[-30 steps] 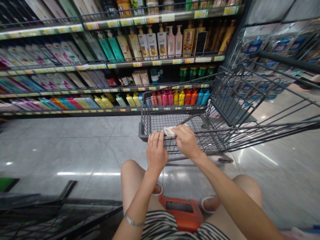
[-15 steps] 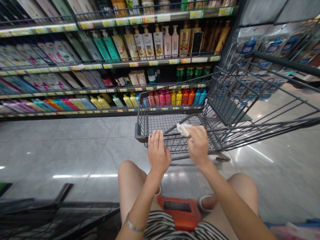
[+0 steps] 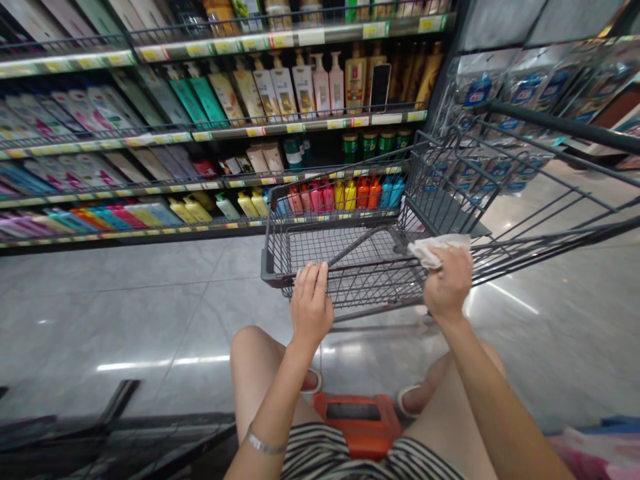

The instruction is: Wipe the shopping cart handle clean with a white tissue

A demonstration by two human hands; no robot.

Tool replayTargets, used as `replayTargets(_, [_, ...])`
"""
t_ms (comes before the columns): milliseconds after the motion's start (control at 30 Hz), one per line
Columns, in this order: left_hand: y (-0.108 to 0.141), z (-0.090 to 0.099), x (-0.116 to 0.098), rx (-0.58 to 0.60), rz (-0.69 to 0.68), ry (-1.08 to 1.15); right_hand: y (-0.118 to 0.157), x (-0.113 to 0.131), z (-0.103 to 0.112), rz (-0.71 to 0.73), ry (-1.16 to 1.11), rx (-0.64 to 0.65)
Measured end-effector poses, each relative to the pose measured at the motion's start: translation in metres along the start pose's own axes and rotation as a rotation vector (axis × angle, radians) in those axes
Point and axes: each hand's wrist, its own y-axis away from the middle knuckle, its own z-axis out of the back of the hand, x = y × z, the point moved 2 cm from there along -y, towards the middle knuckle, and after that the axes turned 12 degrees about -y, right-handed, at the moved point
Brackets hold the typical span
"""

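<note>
A dark grey wire shopping cart (image 3: 370, 270) stands in front of me, its low corner bumper at the left and its push handle at the upper right. My left hand (image 3: 311, 303) holds the near top rail close to that corner, fingers hooked over it. Bunched in my right hand (image 3: 449, 283) is a white wipe (image 3: 433, 250), pressed along the same rail farther right. The fingers are closed around the wipe, and part of it sticks out past them. Wire mesh shows in the cart's basket.
Shelves of pump bottles (image 3: 277, 90) run behind the cart, with a phone-shaped black panel (image 3: 380, 87) among them. Bagged goods (image 3: 477, 93) hang at the right. An orange stool (image 3: 357, 427) is between my legs. Black metal frames (image 3: 120, 400) lie at lower left.
My right hand has slid to the right along the rail with the wipe, which now looks more spread. My left hand stays on the rail. The view has shifted slightly.
</note>
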Motion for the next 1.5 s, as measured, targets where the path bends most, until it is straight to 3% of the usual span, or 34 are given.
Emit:
replayTargets(133, [0.000,-0.001,-0.002,-0.008,0.005,0.003,-0.021,-0.038,0.036,-0.206,0.018,-0.246])
replayTargets(233, [-0.001,-0.001,-0.004,-0.019,0.024,0.007,-0.031,-0.042,0.044,-0.311,-0.012,-0.381])
replayTargets(467, [0.000,-0.001,-0.005,-0.007,0.042,0.014,-0.010,-0.032,0.029,-0.516,-0.117,-0.529])
replayTargets(600, [-0.001,-0.001,-0.007,-0.018,0.039,0.009,0.006,-0.028,0.012,-0.769,-0.427,-0.592])
replayTargets(700, [-0.001,-0.001,-0.009,-0.032,0.066,0.020,0.008,-0.013,0.000,-0.854,-0.700,-0.636])
replayTargets(800, [-0.001,-0.002,-0.011,-0.037,0.085,0.037,0.008,0.001,-0.009,-0.913,-0.867,-0.624])
replayTargets(1000, [-0.001,-0.002,-0.012,-0.042,0.103,0.043,0.023,0.020,-0.027,-0.968,-0.703,-0.495])
replayTargets(1200, [-0.002,0.000,-0.013,-0.036,0.099,0.032,0.033,0.064,-0.053,-1.026,-0.841,-0.361])
replayTargets(1367, [0.000,0.000,-0.012,-0.018,0.080,0.039,0.022,0.077,-0.048,-0.981,-0.659,-0.516])
replayTargets(1500, [0.000,-0.001,-0.013,-0.017,0.093,0.039,0.013,0.073,-0.046,-0.965,-0.510,-0.444])
